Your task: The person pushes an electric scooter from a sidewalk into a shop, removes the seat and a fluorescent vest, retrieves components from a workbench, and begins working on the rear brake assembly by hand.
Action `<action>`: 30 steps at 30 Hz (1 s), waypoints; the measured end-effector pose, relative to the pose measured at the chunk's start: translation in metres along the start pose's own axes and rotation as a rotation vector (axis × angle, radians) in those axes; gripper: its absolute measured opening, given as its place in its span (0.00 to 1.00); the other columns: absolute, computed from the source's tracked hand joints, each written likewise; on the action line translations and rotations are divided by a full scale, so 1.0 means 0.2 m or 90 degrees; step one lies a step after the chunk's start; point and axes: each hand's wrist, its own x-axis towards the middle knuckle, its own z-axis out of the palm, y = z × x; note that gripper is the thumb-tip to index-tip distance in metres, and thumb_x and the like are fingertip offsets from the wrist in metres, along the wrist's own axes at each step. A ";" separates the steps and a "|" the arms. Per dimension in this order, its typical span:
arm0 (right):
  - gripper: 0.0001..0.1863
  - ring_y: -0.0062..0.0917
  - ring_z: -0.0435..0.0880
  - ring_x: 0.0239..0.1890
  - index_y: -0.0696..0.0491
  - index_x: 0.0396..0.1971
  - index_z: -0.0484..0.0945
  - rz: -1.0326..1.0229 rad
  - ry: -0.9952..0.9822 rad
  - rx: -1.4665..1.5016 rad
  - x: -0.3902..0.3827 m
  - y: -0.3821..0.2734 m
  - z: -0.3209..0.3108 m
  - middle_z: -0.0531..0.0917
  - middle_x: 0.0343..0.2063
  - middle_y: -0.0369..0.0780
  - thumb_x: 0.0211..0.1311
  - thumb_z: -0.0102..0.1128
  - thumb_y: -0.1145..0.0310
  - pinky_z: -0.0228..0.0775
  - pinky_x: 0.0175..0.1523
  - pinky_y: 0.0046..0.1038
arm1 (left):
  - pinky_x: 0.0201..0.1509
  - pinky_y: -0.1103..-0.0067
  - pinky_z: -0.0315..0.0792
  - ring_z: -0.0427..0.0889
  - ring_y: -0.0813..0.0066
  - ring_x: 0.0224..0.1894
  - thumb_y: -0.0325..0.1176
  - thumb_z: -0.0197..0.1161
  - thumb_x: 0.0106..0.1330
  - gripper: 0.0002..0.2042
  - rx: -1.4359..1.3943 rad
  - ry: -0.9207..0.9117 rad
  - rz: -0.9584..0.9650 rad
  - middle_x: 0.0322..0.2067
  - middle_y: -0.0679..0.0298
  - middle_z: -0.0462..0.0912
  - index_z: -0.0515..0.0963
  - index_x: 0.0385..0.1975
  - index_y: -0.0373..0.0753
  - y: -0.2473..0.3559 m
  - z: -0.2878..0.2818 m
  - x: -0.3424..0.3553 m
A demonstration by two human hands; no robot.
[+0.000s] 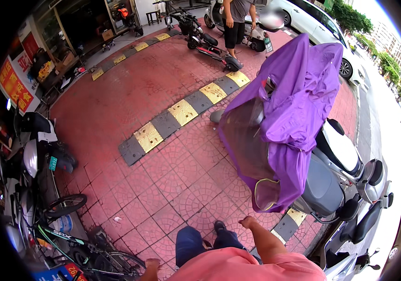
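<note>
My right hand (246, 221) hangs beside my body, just below and left of a purple rain cape (288, 119) draped over the front of a parked scooter with a grey seat (321, 192). Its fingers are loosely bent and apart, with nothing visible in them. My left hand (151, 264) is low at the bottom edge, near a dark bicycle (69, 239); its fingers are too small to make out. My legs in jeans stand on red paving (172, 178).
Yellow-and-black ramp strips (183, 112) cross the pavement. More scooters (36, 159) crowd the left, others (369, 178) the right. At the back are a person in a grey top (238, 14), kick scooters (209, 47), a shopfront (88, 23) and a white car (317, 23).
</note>
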 end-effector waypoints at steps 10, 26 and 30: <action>0.28 0.35 0.90 0.45 0.54 0.55 0.83 -0.300 0.101 0.224 1.05 -2.80 -1.50 0.89 0.44 0.47 0.65 0.62 0.48 0.80 0.52 0.34 | 0.18 0.63 0.74 0.79 0.64 0.20 0.29 0.63 0.66 0.09 -0.181 -0.207 -0.018 0.26 0.59 0.81 0.79 0.44 0.36 1.76 -0.31 0.99; 0.23 0.29 0.88 0.25 0.58 0.42 0.85 0.283 -0.047 0.226 2.55 -4.21 -2.85 0.87 0.32 0.42 0.66 0.67 0.50 0.79 0.30 0.33 | 0.19 0.67 0.71 0.79 0.64 0.20 0.28 0.61 0.64 0.04 -0.182 -0.046 0.091 0.23 0.60 0.77 0.79 0.36 0.39 5.30 -1.76 2.12; 0.40 0.32 0.91 0.37 0.63 0.63 0.72 0.114 0.112 0.239 2.99 -5.19 -3.54 0.89 0.41 0.48 0.61 0.71 0.49 0.81 0.37 0.35 | 0.16 0.68 0.75 0.83 0.65 0.21 0.33 0.59 0.68 0.06 0.026 -0.049 0.077 0.26 0.58 0.84 0.80 0.33 0.40 5.89 -2.34 2.06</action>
